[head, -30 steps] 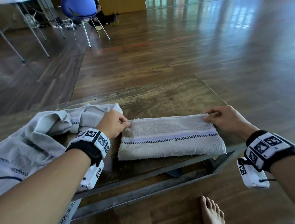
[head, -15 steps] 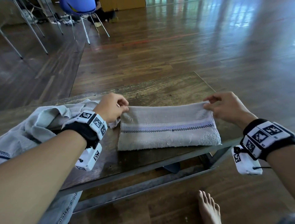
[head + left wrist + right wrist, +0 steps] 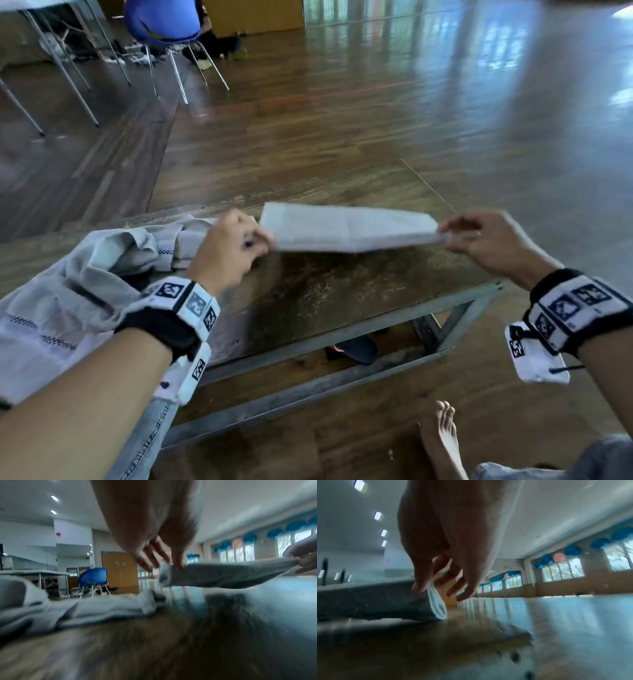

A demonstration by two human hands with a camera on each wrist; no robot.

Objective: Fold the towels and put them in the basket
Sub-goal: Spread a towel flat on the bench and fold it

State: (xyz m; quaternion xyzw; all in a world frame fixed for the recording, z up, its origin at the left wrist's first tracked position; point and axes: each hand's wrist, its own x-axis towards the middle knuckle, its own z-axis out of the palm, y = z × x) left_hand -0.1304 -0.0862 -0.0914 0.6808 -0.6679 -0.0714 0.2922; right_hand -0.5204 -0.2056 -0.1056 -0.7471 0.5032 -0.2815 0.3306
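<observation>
While pinched at either short end by left hand (image 3: 229, 246) and right hand (image 3: 486, 240), folded towel (image 3: 346, 228) held taut just above table (image 3: 342, 301), long axis left to right. Unfolded towels (image 3: 85, 274) heaped leftward, nearer left hand. Basket not in view.
</observation>
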